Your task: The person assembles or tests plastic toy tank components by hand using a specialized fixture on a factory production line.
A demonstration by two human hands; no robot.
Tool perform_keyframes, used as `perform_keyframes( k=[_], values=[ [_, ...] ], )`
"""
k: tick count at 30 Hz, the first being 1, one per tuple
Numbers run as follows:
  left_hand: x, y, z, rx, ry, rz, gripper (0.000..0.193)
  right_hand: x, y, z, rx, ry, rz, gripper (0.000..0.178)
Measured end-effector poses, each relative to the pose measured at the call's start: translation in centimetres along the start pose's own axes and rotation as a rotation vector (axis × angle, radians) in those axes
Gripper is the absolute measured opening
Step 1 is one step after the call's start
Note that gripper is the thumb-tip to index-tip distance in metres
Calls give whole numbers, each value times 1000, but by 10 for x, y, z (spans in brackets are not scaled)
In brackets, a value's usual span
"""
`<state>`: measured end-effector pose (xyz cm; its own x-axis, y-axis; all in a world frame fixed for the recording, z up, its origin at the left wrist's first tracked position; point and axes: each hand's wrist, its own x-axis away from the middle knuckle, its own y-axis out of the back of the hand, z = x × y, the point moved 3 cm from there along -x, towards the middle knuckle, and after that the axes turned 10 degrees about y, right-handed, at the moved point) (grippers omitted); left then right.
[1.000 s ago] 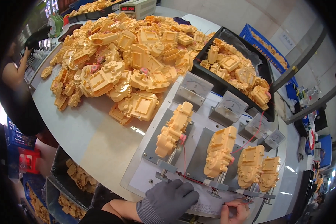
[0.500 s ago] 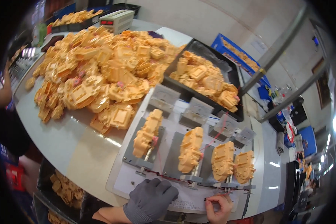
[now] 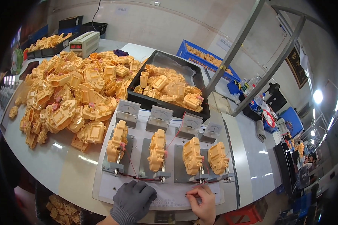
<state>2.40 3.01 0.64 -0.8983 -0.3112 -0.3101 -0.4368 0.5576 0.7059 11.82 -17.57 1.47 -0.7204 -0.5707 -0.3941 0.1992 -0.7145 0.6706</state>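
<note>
My left hand (image 3: 133,202), in a grey glove, rests on the front of a white test board (image 3: 107,189) with its fingers curled under; anything inside them is hidden. Thumb and forefinger of my bare right hand (image 3: 202,202) pinch a small dark piece (image 3: 186,194), too small to name. Beyond my hands, several yellow plastic gearbox housings stand in metal fixtures: one at the left (image 3: 117,141), one beside it (image 3: 157,150), and two at the right (image 3: 192,156) (image 3: 218,158). Behind them sit analog panel meters (image 3: 160,117). Red wires run along the fixtures.
A large heap of yellow housings (image 3: 75,93) covers the table's left side. Behind the meters is a black tray (image 3: 139,98) of more housings. A blue crate (image 3: 184,50), a power supply (image 3: 84,44) and grey metal posts (image 3: 234,48) stand farther back.
The view has swung, so the board and heap appear shifted left and less tilted. My left hand remains curled near the board's front edge; my right hand keeps its pinch.
</note>
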Motion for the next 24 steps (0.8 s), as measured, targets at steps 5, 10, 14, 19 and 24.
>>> perform_keyframes(
  k=[5, 10, 14, 19, 24],
  values=[
    [-4, -1, 1, 15, -6, 31, 13, 0, 0, -6, 25, 54, -24, 7],
    [-1, 0, 1, 28, -5, 17, 15, 0, -1, -3, -12, 104, -37, 7],
    [2, 1, 0, 18, 7, 22, 17, 3, -3, -2, 3, 113, -37, 7],
    [0, 1, -5, 19, 1, 13, 18, 6, -3, -1, 104, 221, -93, 6],
    [-1, 2, -5, 4, -2, 14, 18, 2, -6, 0, 96, 264, -94, 7]
  ],
)
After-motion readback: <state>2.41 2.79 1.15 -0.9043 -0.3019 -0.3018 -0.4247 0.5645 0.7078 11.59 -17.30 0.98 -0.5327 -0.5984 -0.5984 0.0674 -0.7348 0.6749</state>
